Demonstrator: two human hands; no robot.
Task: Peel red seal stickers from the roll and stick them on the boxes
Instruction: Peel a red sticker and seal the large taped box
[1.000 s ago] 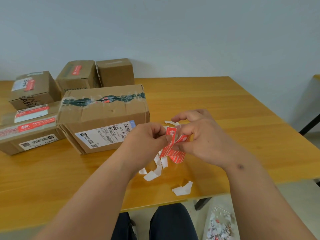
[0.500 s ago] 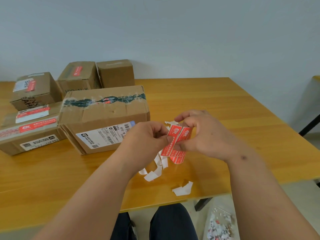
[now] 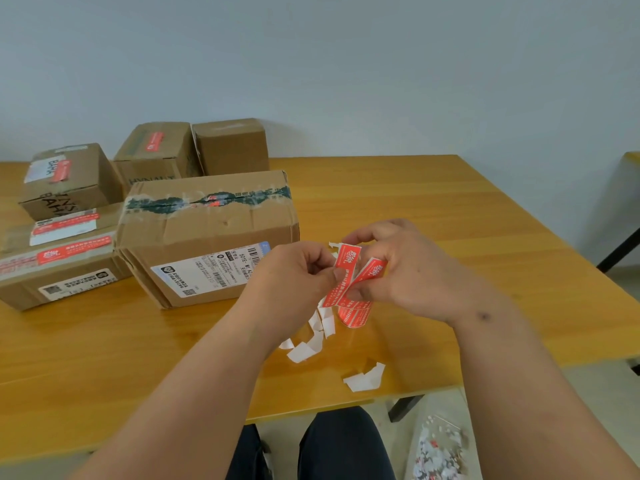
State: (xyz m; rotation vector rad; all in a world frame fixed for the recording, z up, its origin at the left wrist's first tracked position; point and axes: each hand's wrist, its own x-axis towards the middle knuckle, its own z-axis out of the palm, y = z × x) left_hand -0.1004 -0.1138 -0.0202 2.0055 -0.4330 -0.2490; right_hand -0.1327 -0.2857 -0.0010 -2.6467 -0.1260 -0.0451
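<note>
Red sticker (image 3: 343,278) pinched by left hand (image 3: 294,271) grip; right hand (image 3: 401,271) grips sticker roll (image 3: 356,308) over desk (image 3: 450,209), just right of big box (image 3: 207,233).

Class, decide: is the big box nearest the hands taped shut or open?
Shut: the big box has its top flaps flat, with dark green tape along the seam.

Five brown cardboard boxes (image 3: 207,233) crowd the left of the yellow wooden surface (image 3: 433,202), blocking passage there; the right half lies open (only white backing-paper scraps (image 3: 363,375) litter the near edge).
</note>
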